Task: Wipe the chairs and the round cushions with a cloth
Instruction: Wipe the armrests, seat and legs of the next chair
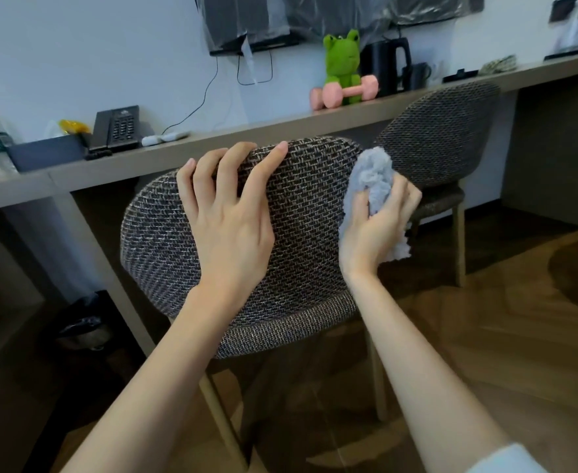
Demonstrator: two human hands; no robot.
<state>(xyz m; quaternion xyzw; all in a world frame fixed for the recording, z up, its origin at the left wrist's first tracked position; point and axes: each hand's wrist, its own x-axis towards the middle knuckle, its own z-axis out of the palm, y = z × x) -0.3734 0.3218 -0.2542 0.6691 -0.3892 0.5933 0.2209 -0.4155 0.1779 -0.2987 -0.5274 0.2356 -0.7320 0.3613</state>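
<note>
**Chair back with one hand spread on it and a cloth at its right edge**

Chair [301,233] stands nearest the camera, its woven grey-brown backrest facing the person and pushed in under the long surface [212,148]. The left hand [233,213] lies on the back of the backrest with fingers spread and arched. The fingertips touch the fabric up at the top rim, and it grasps nothing. The right hand [376,227] is clenched round a bunched pale blue-grey cloth [372,169], holding it against the right edge of the backrest. Fluffy folds stick out above the fingers and a tail hangs below the palm. A white sleeve [509,460] shows at the lower right corner.

A second chair [441,131] of the same weave stands further right, also against the surface. On the surface sit a green frog toy [343,63] with a pink dumbbell [343,92] just in front of it, a black kettle [386,63] beside them, and a dark telephone [118,128] off to the left. A bin [83,322] lined with a dark bag stands on the wooden floor [502,319] under the surface at left.
</note>
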